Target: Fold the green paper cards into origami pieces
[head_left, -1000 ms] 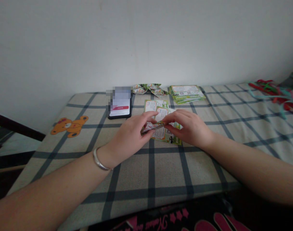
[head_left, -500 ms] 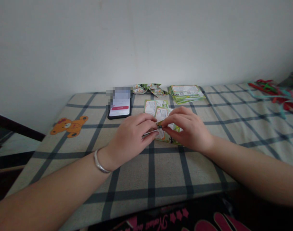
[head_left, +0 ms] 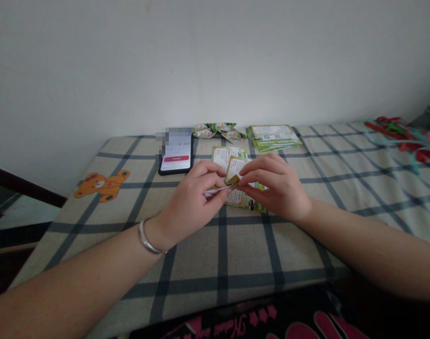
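Between both hands is a small folded piece of printed paper (head_left: pixel 232 181), partly hidden by the fingers. My left hand (head_left: pixel 197 195), with a silver bangle at its wrist, pinches the left end of it. The fingertips of my right hand (head_left: pixel 274 188) are closed on its right end. Under and just behind the hands, green-and-white printed leaflets (head_left: pixel 236 165) lie overlapping on the checked tablecloth. Several folded paper pieces (head_left: pixel 220 131) with the same sort of print sit by the wall, left of a stack of flat leaflets (head_left: pixel 274 136).
A phone (head_left: pixel 175 155) with a lit screen lies behind my left hand. An orange bear figure (head_left: pixel 102 185) is on the cloth at the left. Red, green and teal strips (head_left: pixel 401 139) lie at the far right. A white wall (head_left: pixel 215 61) rises behind the table.
My left fingers have shifted slightly along the folded paper, and its tilt has changed a little. My right hand stays at almost the same spot.
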The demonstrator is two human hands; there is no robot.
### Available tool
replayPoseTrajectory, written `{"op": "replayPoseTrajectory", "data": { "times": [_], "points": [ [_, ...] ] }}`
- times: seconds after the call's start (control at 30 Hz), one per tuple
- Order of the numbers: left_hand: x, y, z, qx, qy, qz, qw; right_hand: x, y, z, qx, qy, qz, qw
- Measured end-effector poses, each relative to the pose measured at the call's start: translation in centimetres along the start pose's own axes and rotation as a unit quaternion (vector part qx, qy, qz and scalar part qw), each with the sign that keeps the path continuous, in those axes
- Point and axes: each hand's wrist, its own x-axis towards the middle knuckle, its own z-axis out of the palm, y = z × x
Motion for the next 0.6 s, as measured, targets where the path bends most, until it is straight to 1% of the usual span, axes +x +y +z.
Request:
{"op": "replayPoseTrajectory", "data": {
  "times": [0.17,0.3,0.43,0.6],
  "points": [
    [0.09,-0.18,-0.02,-0.035,0.008,-0.011,0.999,-0.02,0.18,0.01,-0.025,0.012,-0.018,0.999],
    [0.1,-0.2,-0.06,-0.036,0.011,-0.004,0.999,-0.04,0.24,0.21,-0.033,0.031,-0.031,0.998],
    [0.07,-0.11,-0.04,-0.01,0.016,0.018,1.0,0.05,0.15,0.27,-0.026,0.022,-0.026,0.999],
    [-0.07,-0.21,0.02,0.032,0.016,0.06,0.998,0.14,0.02,0.29,-0.025,0.005,-0.014,1.0]
  ]
}}
